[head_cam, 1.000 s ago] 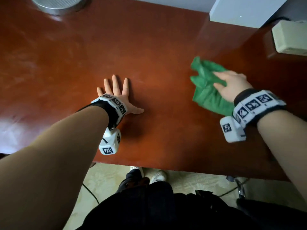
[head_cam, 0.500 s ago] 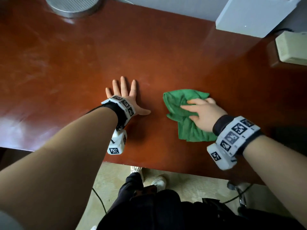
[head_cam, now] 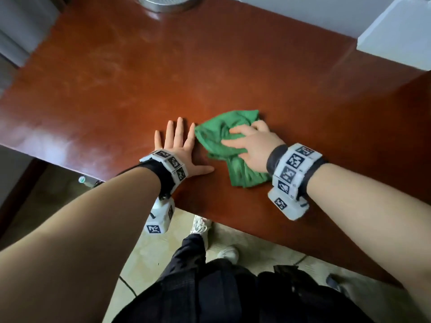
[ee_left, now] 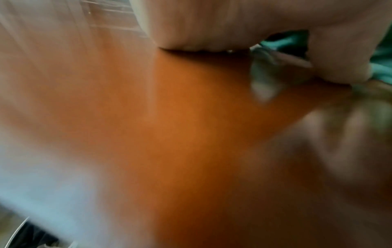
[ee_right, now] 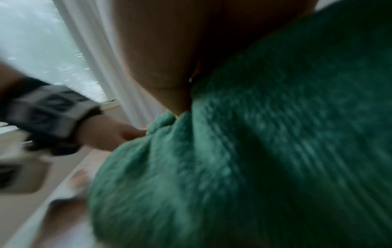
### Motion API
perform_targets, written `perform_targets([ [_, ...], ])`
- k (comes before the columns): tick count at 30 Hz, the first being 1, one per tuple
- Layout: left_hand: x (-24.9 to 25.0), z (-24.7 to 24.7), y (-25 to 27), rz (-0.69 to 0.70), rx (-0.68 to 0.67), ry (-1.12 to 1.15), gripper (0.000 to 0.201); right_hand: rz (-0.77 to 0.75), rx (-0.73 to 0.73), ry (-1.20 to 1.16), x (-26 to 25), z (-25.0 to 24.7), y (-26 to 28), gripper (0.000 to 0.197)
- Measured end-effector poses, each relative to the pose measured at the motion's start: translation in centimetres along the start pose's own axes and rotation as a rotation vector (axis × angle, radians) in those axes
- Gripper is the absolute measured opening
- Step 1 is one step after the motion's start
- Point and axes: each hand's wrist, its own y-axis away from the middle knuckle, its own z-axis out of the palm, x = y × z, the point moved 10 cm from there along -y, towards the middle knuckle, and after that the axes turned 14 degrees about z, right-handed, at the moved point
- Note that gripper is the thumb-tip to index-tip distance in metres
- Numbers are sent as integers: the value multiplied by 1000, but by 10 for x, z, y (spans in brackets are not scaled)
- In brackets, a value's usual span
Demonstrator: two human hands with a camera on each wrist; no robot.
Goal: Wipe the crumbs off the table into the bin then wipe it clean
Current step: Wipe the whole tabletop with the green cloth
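The green cloth [head_cam: 219, 130] lies bunched on the reddish-brown table [head_cam: 163, 78], near its front edge. My right hand [head_cam: 251, 145] presses down on the cloth with its fingers stretched over the folds. Just left of it my left hand [head_cam: 179, 148] lies flat on the wood, fingers spread, its index finger almost touching the cloth's edge. The right wrist view is filled by the blurred cloth [ee_right: 254, 151], with my left wrist band [ee_right: 48, 109] beside it. The left wrist view shows bare table [ee_left: 180, 134] and a strip of cloth [ee_left: 381, 55]. No crumbs or bin appear in any view.
A round metal object [head_cam: 168, 2] sits at the table's far edge. A white box [head_cam: 396, 36] stands at the far right corner. Below the near edge are tiled floor and my shoes [head_cam: 200, 226]. The table's left corner ends close to my left forearm.
My right hand has dragged the cloth leftward and toward me across the table, from the far right to right beside my left hand. The left hand has stayed flat in place.
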Motion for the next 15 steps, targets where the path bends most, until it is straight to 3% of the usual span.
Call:
perform_targets([
  [3,-1,1,0,12,-26,-1,124,-140,-195,158,6,3,17,47],
  [5,-2,1,-1,13,-42,-6,124,-12,-119,105,29,-31,-10,45],
  [8,-1,2,-2,15,-60,-5,123,261,124,46,60,-79,-72,47],
  [10,-3,2,-3,15,-61,7,122,358,137,29,53,-82,-105,49],
  [12,-4,3,-3,18,-54,17,122,346,114,6,28,-76,-126,48],
  [15,-4,4,-5,30,-49,17,122,168,115,25,-21,-68,-130,48],
])
